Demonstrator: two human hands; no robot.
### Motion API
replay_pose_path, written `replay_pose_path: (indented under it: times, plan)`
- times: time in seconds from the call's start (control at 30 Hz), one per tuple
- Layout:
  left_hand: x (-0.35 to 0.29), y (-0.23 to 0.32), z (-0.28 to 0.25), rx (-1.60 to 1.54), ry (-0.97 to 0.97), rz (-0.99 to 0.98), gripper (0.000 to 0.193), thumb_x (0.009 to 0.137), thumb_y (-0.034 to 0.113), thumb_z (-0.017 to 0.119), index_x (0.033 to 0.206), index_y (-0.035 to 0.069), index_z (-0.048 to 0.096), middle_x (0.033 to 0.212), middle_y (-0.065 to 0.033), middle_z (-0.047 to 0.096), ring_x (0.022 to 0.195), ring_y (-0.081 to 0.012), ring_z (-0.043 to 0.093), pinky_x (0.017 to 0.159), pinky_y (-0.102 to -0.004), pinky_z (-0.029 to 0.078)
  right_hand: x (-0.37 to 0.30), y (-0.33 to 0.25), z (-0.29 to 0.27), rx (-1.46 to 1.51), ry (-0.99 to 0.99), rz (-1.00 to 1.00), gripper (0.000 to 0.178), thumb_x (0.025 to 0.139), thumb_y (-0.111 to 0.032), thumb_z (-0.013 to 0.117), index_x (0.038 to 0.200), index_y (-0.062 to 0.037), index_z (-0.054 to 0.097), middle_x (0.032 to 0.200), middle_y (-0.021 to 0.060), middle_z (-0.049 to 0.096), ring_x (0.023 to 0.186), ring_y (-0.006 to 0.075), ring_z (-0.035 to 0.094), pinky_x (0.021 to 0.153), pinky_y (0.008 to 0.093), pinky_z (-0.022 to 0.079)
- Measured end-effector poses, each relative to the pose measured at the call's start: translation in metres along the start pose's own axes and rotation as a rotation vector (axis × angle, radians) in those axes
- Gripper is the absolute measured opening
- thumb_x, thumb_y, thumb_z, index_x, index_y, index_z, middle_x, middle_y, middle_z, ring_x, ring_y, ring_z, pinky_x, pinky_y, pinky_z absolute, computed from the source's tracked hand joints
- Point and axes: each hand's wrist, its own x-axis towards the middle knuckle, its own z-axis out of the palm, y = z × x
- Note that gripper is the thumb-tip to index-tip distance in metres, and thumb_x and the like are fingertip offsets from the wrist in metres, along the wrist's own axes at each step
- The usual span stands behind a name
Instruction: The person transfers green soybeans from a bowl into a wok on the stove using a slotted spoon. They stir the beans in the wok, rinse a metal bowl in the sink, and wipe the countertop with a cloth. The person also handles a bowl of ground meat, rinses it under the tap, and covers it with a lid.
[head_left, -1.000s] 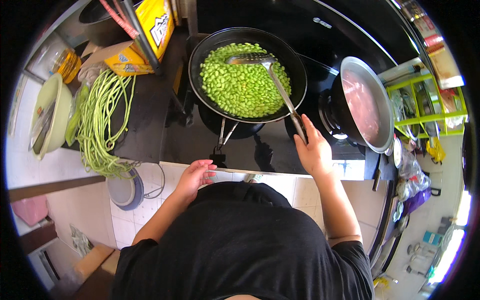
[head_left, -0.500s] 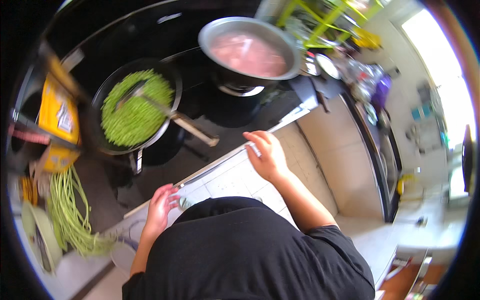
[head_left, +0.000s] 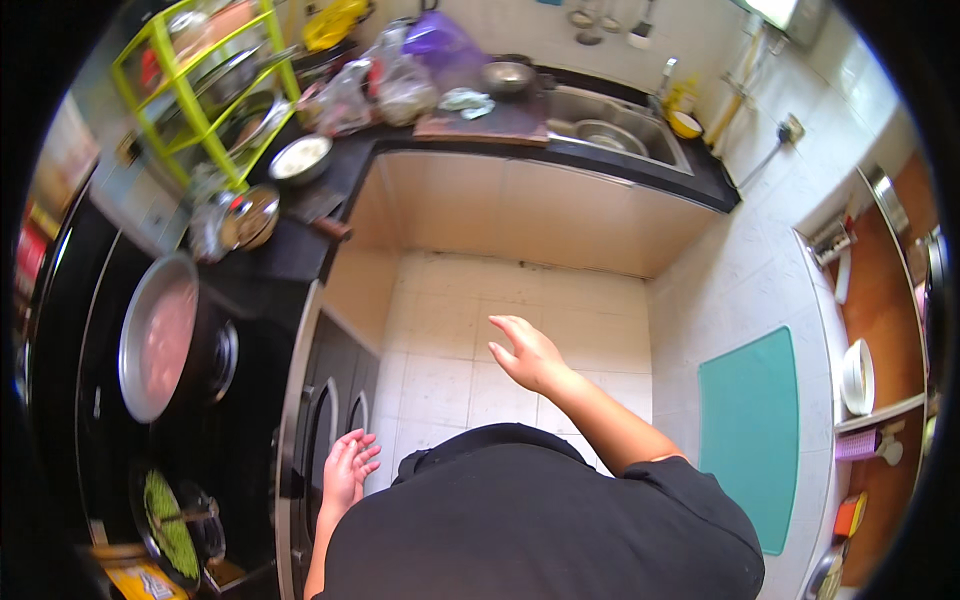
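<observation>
My right hand is held out over the tiled floor, fingers apart and holding nothing. Lower and further left, my left hand hangs beside the dark cabinet front, its loosely curled fingers apart and empty. Left of it on the black stove stands a wok with chopped green vegetables, a long-handled utensil lying across them. Beyond the wok sits a large grey metal pot with pinkish contents. Neither hand touches any of these.
A cleaver lies at the counter corner near a white-filled bowl and a green rack. Plastic bags, a cutting board and a sink line the far counter. Wooden shelves stand at right.
My view has turned to the right, so the wok and pot now lie at the left edge, and the sink and floor have come in. Both hands remain empty.
</observation>
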Motion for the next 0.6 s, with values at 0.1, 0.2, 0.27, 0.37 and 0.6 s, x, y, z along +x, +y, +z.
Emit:
replay_pose_path:
  times: [0.1, 0.2, 0.27, 0.37, 0.6]
  plan:
    - [0.052, 0.005, 0.076, 0.035, -0.122, -0.035, 0.029, 0.091, 0.022, 0.042, 0.114, 0.003, 0.043, 0.107, -0.0120, 0.053, 0.092, -0.0203, 0.055, 0.073, -0.0305, 0.046, -0.015, 0.057, -0.050, -0.041, -0.008, 0.187, 0.038, 0.082, -0.026, 0.053, 0.114, -0.0059, 0.049, 0.113, 0.0156, 0.052, 0.105, 0.0314, 0.049, 0.086, 0.0376, 0.042]
    - [0.097, 0.005, 0.138, 0.111, -0.256, -0.157, 0.028, 0.091, 0.020, 0.044, 0.113, 0.003, 0.044, 0.107, -0.0115, 0.055, 0.091, -0.0194, 0.056, 0.071, -0.0294, 0.048, -0.026, 0.105, -0.079, -0.041, 0.027, 0.294, 0.039, 0.083, -0.028, 0.052, 0.115, -0.0063, 0.049, 0.112, 0.0153, 0.053, 0.104, 0.0307, 0.050, 0.086, 0.0375, 0.042]
    - [0.127, 0.004, 0.168, 0.166, -0.310, -0.245, 0.027, 0.091, 0.018, 0.044, 0.113, 0.003, 0.045, 0.105, -0.0107, 0.056, 0.088, -0.0177, 0.057, 0.069, -0.0280, 0.049, -0.031, 0.127, -0.091, 0.005, -0.019, 0.376, 0.038, 0.083, -0.028, 0.052, 0.114, -0.0061, 0.050, 0.111, 0.0149, 0.054, 0.103, 0.0302, 0.051, 0.086, 0.0371, 0.042]
    - [0.182, 0.002, 0.200, 0.277, -0.368, -0.308, 0.026, 0.092, 0.020, 0.042, 0.112, 0.003, 0.045, 0.105, -0.0119, 0.055, 0.092, -0.0198, 0.057, 0.070, -0.0300, 0.050, -0.034, 0.161, -0.099, 0.045, -0.074, 0.489, 0.037, 0.083, -0.029, 0.052, 0.112, -0.0063, 0.053, 0.110, 0.0145, 0.055, 0.101, 0.0296, 0.052, 0.085, 0.0361, 0.042]
    - [0.328, 0.026, 0.323, 0.369, -0.501, -0.342, 0.024, 0.091, 0.019, 0.043, 0.110, 0.005, 0.047, 0.103, -0.0077, 0.056, 0.087, -0.0156, 0.057, 0.069, -0.0272, 0.048, 0.018, 0.250, -0.152, 0.033, 0.034, 0.736, 0.033, 0.083, -0.025, 0.052, 0.108, -0.0043, 0.056, 0.106, 0.0140, 0.057, 0.098, 0.0257, 0.055, 0.084, 0.0326, 0.044]
